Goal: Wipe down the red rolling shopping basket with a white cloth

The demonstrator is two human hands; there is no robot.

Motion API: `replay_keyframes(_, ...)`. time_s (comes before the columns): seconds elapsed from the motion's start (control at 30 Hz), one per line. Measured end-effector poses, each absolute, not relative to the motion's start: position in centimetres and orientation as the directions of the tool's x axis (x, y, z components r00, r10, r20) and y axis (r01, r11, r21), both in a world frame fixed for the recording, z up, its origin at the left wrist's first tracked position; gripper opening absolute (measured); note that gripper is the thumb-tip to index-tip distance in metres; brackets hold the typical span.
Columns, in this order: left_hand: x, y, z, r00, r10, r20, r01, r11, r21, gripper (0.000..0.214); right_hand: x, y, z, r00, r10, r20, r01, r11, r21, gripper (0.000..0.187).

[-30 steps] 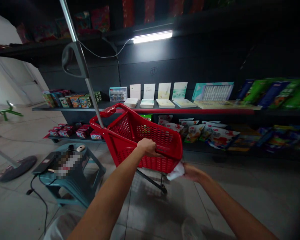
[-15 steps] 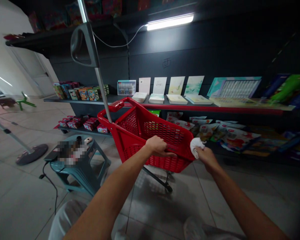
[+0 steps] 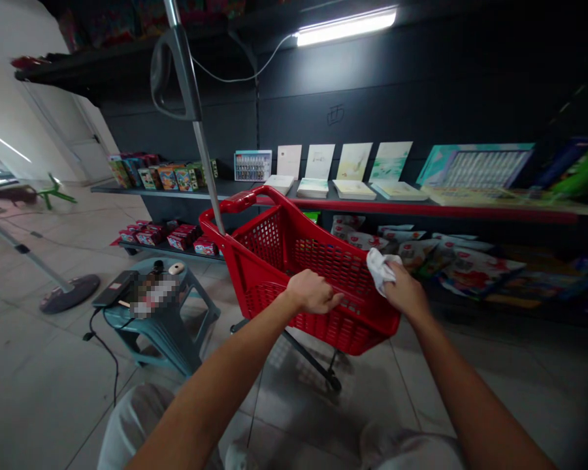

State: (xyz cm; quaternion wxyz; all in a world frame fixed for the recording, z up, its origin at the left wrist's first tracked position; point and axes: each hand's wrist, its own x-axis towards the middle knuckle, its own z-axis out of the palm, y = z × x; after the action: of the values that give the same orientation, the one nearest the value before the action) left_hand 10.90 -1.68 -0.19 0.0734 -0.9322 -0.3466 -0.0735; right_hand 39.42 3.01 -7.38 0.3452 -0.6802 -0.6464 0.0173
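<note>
Pressing white cloth (image 3: 381, 270) — right hand (image 3: 408, 294) — to red shopping cart (image 3: 345, 329)

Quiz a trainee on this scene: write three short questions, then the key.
1. Multiple choice: what does the right hand hold?
A. a paintbrush
B. a white cloth
C. a phone

2. True or false: the left hand touches the red plastic shopping basket.

3. Fill in the blank: in the head view, the teal stool stands to the ____ of the basket.

Key: 1. B; 2. true; 3. left.
</note>
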Motion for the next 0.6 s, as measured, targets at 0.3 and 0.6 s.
replay_keyframes(0.3,12.6,-1.3,0.3,0.541,0.821,0.179,0.836,-0.549,-0.007,0.054,39.5,1.9,-7.5,0.2,0.922,0.332,0.886,-0.026,-0.463,0.066)
replay_keyframes(0.6,12.2,-0.9,0.0,0.497,0.837,0.23,0.863,-0.505,-0.026,0.048,36.2,-4.1,-3.8,0.079,0.99,0.121,0.984,-0.058,-0.168,0.055)
